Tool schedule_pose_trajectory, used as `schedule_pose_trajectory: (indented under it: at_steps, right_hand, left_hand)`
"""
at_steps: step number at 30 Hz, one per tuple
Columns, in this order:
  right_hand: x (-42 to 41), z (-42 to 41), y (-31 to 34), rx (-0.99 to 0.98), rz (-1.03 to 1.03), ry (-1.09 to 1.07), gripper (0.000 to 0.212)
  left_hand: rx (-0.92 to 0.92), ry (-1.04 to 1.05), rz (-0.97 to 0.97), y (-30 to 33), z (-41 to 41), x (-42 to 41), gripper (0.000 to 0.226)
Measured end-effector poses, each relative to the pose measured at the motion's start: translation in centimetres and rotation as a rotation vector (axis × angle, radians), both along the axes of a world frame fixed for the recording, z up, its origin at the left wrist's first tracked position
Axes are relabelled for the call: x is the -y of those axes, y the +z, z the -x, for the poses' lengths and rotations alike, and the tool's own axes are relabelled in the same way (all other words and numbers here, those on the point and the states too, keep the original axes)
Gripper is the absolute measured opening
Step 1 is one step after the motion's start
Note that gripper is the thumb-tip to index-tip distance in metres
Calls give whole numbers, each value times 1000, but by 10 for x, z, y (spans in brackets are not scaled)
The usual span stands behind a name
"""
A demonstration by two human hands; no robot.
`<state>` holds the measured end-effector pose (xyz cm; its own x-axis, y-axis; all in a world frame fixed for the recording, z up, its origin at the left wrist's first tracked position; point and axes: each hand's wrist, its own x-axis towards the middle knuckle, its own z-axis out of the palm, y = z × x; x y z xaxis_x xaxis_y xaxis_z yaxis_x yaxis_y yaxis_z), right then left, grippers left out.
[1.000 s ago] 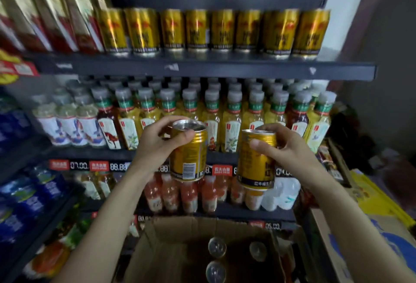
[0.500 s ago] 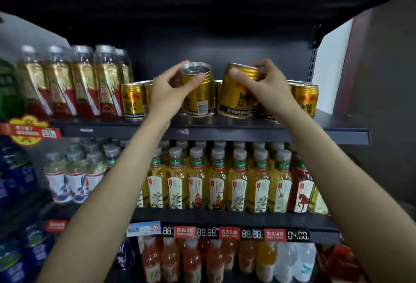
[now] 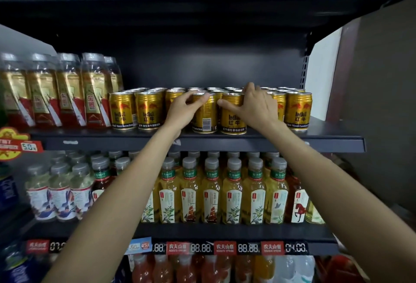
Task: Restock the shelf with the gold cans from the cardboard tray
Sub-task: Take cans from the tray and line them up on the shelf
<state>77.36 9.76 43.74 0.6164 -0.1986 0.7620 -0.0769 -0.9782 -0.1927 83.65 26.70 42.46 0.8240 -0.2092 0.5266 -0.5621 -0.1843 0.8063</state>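
Forearms: both reach up from the bottom edge twd the can shelf, crossing in front of the tea bottles (image 3: 233, 194) on the shelf below.
Left hand (image 3: 182, 111): wrapped round the left side of a gold can (image 3: 204, 114), thumb over the rim – clamped on it; barcode side faces out.
Right hand (image 3: 256, 108): clamped on a second can (image 3: 233, 116), thumb across its front, fingers over the top and far side.
The two cans: upright at the front edge of the shelf (image 3: 333, 142), just beside each other, bases look seated – slightly fwd of the row.
Row: more gold cans each side, e.g. (image 3: 122, 111) and (image 3: 298, 110), w/ further ranks behind showing only as lids.
Left neighbours: tall gold-and-red bottles (image 3: 67, 93), next to the cans.
Progress (my read): shelf looks nearly full across; these two are set down but not let go. Left to do – release, maybe nudge back in line and turn the barcode can label-out.
Hidden: cardboard tray is out of view, so can't tell how many cans remain. How deep the ranks go is lost in the dark at the back. Can behind the right hand mostly covered. Price tags lower down are blurry.
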Motion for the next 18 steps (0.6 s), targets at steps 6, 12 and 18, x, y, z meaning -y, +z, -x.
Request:
schedule_pose_trajectory:
  at_steps: [6, 12, 18]
  right_hand:
    - [22, 19, 11, -113, 346, 250, 61]
    - [28, 21, 15, -100, 448, 137, 53]
    - [36, 12, 14, -90, 450, 118, 51]
  left_hand:
    - [-93, -172, -148, 1, -10, -21, 74]
    - [82, -58, -126, -8, -1, -3, 80]
    - [198, 140, -105, -17, -1, 25, 85]
